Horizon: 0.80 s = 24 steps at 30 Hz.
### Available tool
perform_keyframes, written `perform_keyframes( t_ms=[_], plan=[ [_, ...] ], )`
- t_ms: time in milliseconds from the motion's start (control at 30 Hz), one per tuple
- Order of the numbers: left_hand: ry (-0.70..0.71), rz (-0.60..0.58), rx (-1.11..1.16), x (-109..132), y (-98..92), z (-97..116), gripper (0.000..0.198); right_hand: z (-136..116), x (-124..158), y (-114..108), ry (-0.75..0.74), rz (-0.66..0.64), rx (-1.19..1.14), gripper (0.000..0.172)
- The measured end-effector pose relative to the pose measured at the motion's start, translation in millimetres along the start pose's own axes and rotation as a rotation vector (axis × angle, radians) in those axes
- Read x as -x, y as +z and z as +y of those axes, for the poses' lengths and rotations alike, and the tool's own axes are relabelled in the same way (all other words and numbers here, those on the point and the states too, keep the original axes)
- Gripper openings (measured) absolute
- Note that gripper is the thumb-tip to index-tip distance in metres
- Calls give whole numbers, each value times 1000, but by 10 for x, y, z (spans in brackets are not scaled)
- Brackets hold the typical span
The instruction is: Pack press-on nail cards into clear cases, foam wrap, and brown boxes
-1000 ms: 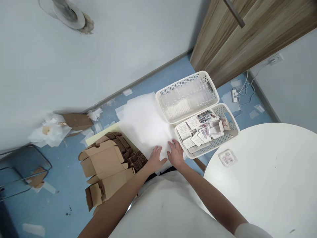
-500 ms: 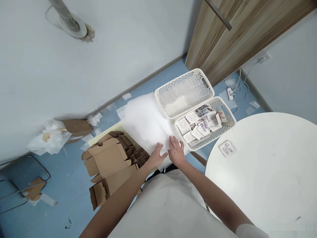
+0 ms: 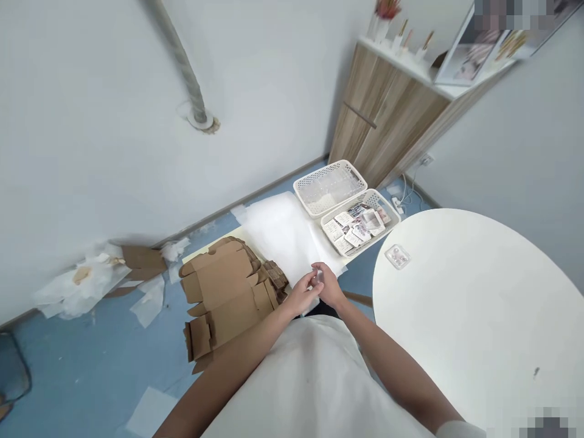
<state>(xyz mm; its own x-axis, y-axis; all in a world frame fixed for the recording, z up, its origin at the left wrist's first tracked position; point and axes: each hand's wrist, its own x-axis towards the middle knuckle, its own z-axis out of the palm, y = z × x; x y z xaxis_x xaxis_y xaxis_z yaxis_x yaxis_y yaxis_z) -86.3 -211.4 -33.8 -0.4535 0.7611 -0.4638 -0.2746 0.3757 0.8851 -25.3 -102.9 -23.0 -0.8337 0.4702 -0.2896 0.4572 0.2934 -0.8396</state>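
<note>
My left hand [image 3: 302, 294] and my right hand [image 3: 330, 287] are together in front of my body, fingers bent inward and fingertips meeting. Whether something small is pinched between them I cannot make out. Just beyond them lies a pile of thin white sheets [image 3: 278, 234], its near edge beneath my fingers. To the left of my hands sits a stack of flattened brown cardboard boxes [image 3: 228, 274]. A white perforated basket [image 3: 392, 226] on the right holds printed cards [image 3: 352, 230]. Behind it, another white basket [image 3: 298, 193] holds clear plastic trays [image 3: 335, 184].
A round white table [image 3: 474, 304] stands at right, with a small clear plastic case [image 3: 397, 257] near its edge. Crumpled white paper [image 3: 82, 286] and loose cardboard [image 3: 143, 260] lie on the blue floor. A wooden cabinet [image 3: 387, 109] stands in the corner beside a white power strip [image 3: 398, 205].
My hands have come together from lying spread on the white sheets, drawing slightly back from them. The camera has tilted up, bringing the cabinet top into view.
</note>
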Motion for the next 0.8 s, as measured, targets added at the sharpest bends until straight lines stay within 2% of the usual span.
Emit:
perform_keyframes(
  t_ms=[67,133,233,333,400,500,567,667,800],
  plan=[
    [57,-36,-11,131,12,32,53,-52,131,-52,-1,12,2,31],
    [95,-29,-61,254,9,36,49,-81,270,-126,3,83,6,26],
    [110,112,-223,384,8,-44,46,-76,517,-279,12,242,14,23],
    [39,250,-356,430,47,-193,50,-29,820,-465,17,378,6,22],
    [-82,262,-362,422,104,-284,59,15,1043,-585,27,453,-9,23],
    [-203,166,-295,382,233,-354,70,92,1380,-715,83,529,-49,25],
    [-215,58,-234,348,348,-356,71,155,1587,-752,121,556,-67,28],
    [-105,-78,-154,288,552,-338,60,286,1852,-748,106,581,-45,32],
    [72,-121,-184,185,841,-324,54,530,2158,-716,97,605,-8,36]
  ],
)
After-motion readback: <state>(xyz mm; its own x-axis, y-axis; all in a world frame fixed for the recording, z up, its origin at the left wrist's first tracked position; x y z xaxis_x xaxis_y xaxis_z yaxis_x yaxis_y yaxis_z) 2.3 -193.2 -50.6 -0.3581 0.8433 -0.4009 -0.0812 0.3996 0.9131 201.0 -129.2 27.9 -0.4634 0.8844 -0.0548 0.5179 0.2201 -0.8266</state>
